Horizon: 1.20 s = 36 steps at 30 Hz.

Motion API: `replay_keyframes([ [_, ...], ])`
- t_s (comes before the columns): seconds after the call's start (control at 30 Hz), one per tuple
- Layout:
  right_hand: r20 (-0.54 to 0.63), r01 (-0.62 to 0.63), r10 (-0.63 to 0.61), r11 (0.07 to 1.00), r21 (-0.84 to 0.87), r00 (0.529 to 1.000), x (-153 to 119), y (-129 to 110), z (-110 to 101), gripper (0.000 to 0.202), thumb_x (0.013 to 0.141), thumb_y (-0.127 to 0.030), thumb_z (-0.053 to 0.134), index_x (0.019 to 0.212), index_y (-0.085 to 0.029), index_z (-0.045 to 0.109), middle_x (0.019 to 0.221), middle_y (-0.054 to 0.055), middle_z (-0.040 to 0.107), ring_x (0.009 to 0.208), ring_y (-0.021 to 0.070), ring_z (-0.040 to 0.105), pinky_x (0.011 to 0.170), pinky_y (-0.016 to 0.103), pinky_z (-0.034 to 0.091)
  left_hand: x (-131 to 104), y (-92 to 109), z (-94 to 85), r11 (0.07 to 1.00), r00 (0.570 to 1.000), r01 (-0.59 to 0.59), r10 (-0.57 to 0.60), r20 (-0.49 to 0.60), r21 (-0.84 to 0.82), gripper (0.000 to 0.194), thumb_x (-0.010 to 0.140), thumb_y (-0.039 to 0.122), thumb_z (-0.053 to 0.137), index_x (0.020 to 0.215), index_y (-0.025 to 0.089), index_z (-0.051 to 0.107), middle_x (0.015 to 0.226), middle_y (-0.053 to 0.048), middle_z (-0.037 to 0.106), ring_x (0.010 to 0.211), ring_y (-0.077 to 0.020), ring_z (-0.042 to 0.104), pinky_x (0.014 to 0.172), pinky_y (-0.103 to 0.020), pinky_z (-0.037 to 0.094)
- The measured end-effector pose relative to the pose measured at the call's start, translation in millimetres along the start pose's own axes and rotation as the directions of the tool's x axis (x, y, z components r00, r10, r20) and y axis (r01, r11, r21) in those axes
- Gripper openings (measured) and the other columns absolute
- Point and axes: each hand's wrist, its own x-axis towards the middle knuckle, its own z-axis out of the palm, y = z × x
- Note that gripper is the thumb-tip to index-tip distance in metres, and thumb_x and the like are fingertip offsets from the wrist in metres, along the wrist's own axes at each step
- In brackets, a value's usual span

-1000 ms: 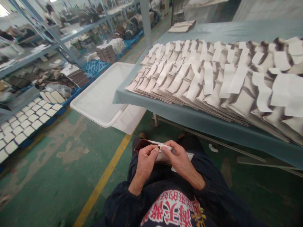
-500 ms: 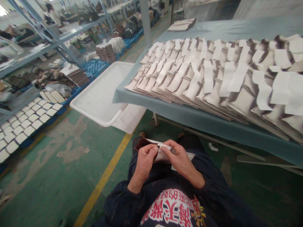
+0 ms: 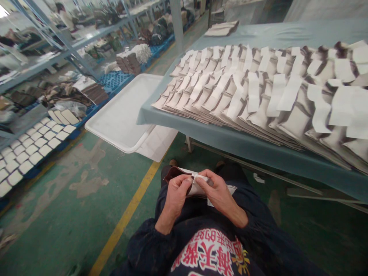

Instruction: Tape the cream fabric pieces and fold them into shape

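Barely anything moves against the earlier frame: I see only a slight shift of the whole picture, table rows sitting a touch higher now.

Head view: I have a blue-green covered table [image 3: 304, 30] at the right, loaded with rows of pale folded bundles [image 3: 181, 101], white paper slips [image 3: 253, 94] laid over many. One flat pale stack [image 3: 221, 29] sits apart at the far end. White tub [image 3: 120, 115] stands just beside the table's left corner. Green floor [image 3: 69, 226], worn in patches, yellow line [image 3: 126, 214] across it. Far left: blue pallets [image 3: 115, 81] with stacks, pale pads [image 3: 25, 143] in rows; background too blurred to sort.

Pale folded piece [image 3: 196, 191], reddish-brown inside, lies over my wearer's lap, between both hands. Left hand [image 3: 176, 196] is narrow, thumb and forefinger pinching the piece's upper edge; right hand [image 3: 220, 193] grips it likewise, fingertips close to the left's. Same grip, same spot as earlier.
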Motion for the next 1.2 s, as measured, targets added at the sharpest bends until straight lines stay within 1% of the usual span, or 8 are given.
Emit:
replay_keyframes([
  [0.2,-0.021,0.003,-0.005,0.999,-0.049,1.0,-0.1,-2.9,0.1,0.029,0.091,-0.047,0.059,0.077,-0.021,0.062,0.072,0.0,0.06,0.071,0.0174,0.054,0.062,0.027,0.042,-0.5,0.4,-0.2,1.0,1.0,-0.008,0.008,-0.004,0.002,0.022,0.075,0.034,0.071,0.075,0.014,0.08,0.063,0.0,0.068,0.059,-0.0128,0.051,0.061,-0.024,0.043],
  [0.43,0.039,0.013,-0.012,0.999,-0.035,0.999,2.3,-0.9,-4.6,0.03,0.091,-0.048,0.06,0.077,-0.021,0.062,0.072,0.0,0.06,0.07,0.0171,0.053,0.062,0.027,0.043,-0.6,0.3,-0.4,1.0,1.0,0.0,0.0,-0.001,0.012,0.022,0.075,0.034,0.071,0.075,0.014,0.08,0.066,-0.001,0.07,0.062,-0.0143,0.054,0.062,-0.025,0.043],
  [0.6,0.066,-0.001,0.004,0.999,-0.05,0.998,3.6,-2.5,-7.5,0.03,0.09,-0.048,0.061,0.078,-0.021,0.063,0.073,0.0,0.061,0.07,0.0169,0.054,0.063,0.026,0.043,0.2,-1.9,-1.5,1.0,1.0,0.005,-0.005,0.004,0.021,0.022,0.075,0.034,0.07,0.075,0.014,0.08,0.065,0.0,0.069,0.061,-0.0133,0.052,0.062,-0.024,0.042],
  [0.87,0.095,-0.026,0.031,0.998,-0.049,0.995,5.6,-1.3,-8.9,0.027,0.089,-0.046,0.061,0.078,-0.021,0.064,0.073,0.0,0.062,0.068,0.0167,0.055,0.059,0.025,0.043,0.2,-4.5,-1.8,1.0,1.0,0.014,-0.014,0.011,0.028,0.023,0.076,0.034,0.069,0.073,0.013,0.079,0.062,0.0,0.068,0.058,-0.0125,0.051,0.059,-0.024,0.04],
  [1.0,0.083,0.003,0.008,0.991,-0.134,0.997,6.1,1.0,-9.3,0.026,0.09,-0.044,0.061,0.078,-0.022,0.064,0.073,0.0,0.063,0.07,0.0177,0.057,0.061,0.026,0.043,0.3,-3.2,-1.3,0.999,1.0,-0.006,0.005,0.013,0.041,0.023,0.076,0.033,0.069,0.075,0.014,0.08,0.064,0.0,0.069,0.059,-0.0131,0.052,0.061,-0.024,0.042],
  [1.1,0.064,0.063,-0.048,0.968,-0.241,0.997,6.5,1.8,-9.7,0.022,0.091,-0.042,0.061,0.08,-0.023,0.064,0.077,0.001,0.064,0.076,0.0195,0.059,0.067,0.029,0.042,0.9,-3.1,-1.8,0.998,1.0,-0.024,0.023,0.017,0.057,0.022,0.076,0.032,0.069,0.075,0.014,0.08,0.066,-0.001,0.07,0.06,-0.0133,0.053,0.062,-0.024,0.043],
  [1.2,0.047,0.118,-0.108,0.925,-0.362,0.993,6.9,1.4,-10.3,0.019,0.091,-0.04,0.062,0.081,-0.023,0.064,0.078,0.002,0.065,0.077,0.0206,0.059,0.07,0.03,0.04,1.9,-4.7,-2.9,0.997,0.999,-0.038,0.036,0.023,0.072,0.021,0.077,0.031,0.068,0.076,0.014,0.08,0.066,0.0,0.07,0.06,-0.0132,0.053,0.061,-0.024,0.042],
])
